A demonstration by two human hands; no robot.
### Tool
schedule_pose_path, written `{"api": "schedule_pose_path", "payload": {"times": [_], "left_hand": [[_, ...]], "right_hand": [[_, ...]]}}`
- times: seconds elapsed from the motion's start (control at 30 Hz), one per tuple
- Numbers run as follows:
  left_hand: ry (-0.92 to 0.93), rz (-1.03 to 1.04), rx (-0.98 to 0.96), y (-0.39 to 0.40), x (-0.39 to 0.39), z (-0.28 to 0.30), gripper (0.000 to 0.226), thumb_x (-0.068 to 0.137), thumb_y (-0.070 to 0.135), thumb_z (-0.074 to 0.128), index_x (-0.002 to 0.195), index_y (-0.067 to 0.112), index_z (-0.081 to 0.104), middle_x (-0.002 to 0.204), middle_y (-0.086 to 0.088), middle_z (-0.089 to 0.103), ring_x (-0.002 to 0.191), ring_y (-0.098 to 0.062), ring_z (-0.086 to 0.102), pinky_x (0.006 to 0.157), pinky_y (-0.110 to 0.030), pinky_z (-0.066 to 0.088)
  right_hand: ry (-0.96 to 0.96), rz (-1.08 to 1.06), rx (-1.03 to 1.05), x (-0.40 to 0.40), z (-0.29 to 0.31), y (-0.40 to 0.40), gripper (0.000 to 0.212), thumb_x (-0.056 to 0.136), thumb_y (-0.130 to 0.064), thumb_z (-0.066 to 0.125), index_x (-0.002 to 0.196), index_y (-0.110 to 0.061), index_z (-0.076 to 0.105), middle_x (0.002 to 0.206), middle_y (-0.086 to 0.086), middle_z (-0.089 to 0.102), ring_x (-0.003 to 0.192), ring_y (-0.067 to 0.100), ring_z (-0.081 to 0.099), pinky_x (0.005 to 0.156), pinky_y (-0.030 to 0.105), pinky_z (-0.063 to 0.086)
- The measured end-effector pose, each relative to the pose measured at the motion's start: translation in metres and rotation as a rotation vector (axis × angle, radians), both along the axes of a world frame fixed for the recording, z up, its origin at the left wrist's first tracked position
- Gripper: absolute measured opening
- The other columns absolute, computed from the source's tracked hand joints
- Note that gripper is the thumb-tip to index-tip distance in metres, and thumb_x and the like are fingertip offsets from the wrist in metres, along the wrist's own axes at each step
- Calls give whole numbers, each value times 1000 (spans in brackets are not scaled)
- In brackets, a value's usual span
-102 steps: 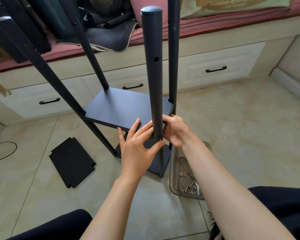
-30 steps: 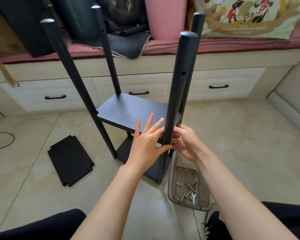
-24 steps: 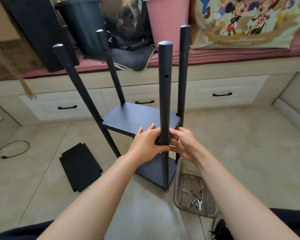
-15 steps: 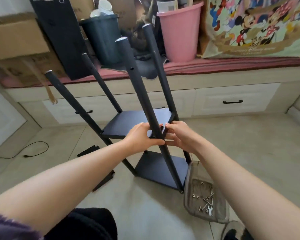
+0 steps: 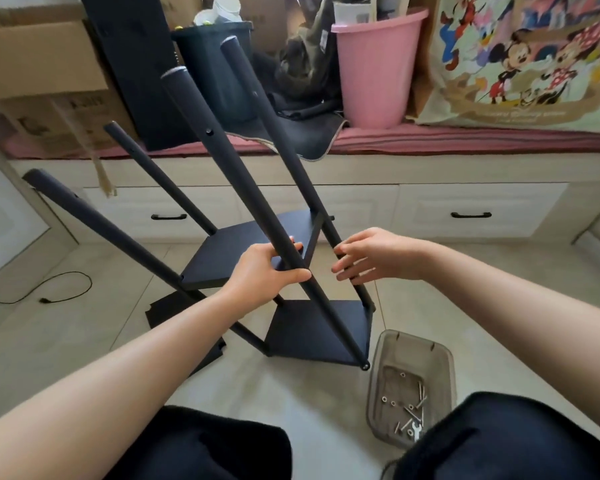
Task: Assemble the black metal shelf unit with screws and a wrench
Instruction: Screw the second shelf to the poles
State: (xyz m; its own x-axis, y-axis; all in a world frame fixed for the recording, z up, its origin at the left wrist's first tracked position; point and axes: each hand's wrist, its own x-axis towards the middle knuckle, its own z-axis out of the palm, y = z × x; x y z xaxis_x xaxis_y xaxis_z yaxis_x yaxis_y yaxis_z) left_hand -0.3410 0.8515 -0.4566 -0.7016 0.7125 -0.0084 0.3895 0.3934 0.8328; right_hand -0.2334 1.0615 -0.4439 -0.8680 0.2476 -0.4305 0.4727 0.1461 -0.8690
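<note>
Leaning left on the floor tiles, the black shelf unit [image 5: 291,258] is catalogued with four poles and two fitted shelves. Its nearest pole [image 5: 243,188] is gripped by the left hand [image 5: 262,275] — fingers and thumb curled round it. The right hand [image 5: 371,256] is held just right of that pole, fingers loosely extended, nothing grasped. A clear tray [image 5: 440,362] of screws [image 5: 411,410] and a wrench [image 5: 416,429] is placed right of the unit's base — a loose shelf panel [image 5: 174,306] is partly hidden behind it.

Left hand [image 5: 262,275] curled gripping, right hand [image 5: 371,254] open

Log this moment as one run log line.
shelf unit: tilted | left hand: grips near post | right hand: open by far post | screws tray: floor
</note>
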Motion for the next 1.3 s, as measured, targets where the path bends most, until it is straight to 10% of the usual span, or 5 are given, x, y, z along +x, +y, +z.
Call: {"api": "schedule_pose_path", "payload": {"times": [0.53,0.7,0.83,1.3], "left_hand": [[-46,85,33,24,0,-7,52,83,21,80,131,32,64,145,16,54,133,-13,52,97,-22,38],[-65,27,51,30,1,-11,48,82,20,81,122,42,65,142,20,56,132,-6,53,96,-10,42],[-62,10,49,35,5,-14,46,80,21,82,117,44,67,140,23,58,131,-3,54,93,-7,44],[-50,38,95,43,-3,-18,41,78,23,83,112,42,71,126,37,59,112,14,55,75,5,42]], "right_hand": [[-425,-364,62,112,-282,53,14,94,9,50,93,5,63,63,10,58,49,16,52,42,21,40],[-535,-88,384,101,-323,32,22,89,-12,63,73,-21,53,80,2,67,72,17,66,61,23,46],[-574,50,514,99,-350,14,17,92,-20,60,108,-14,56,119,9,64,109,24,63,81,25,46],[-413,79,614,84,-373,46,23,94,-22,53,116,-23,59,109,10,67,100,26,64,80,32,50]]}}
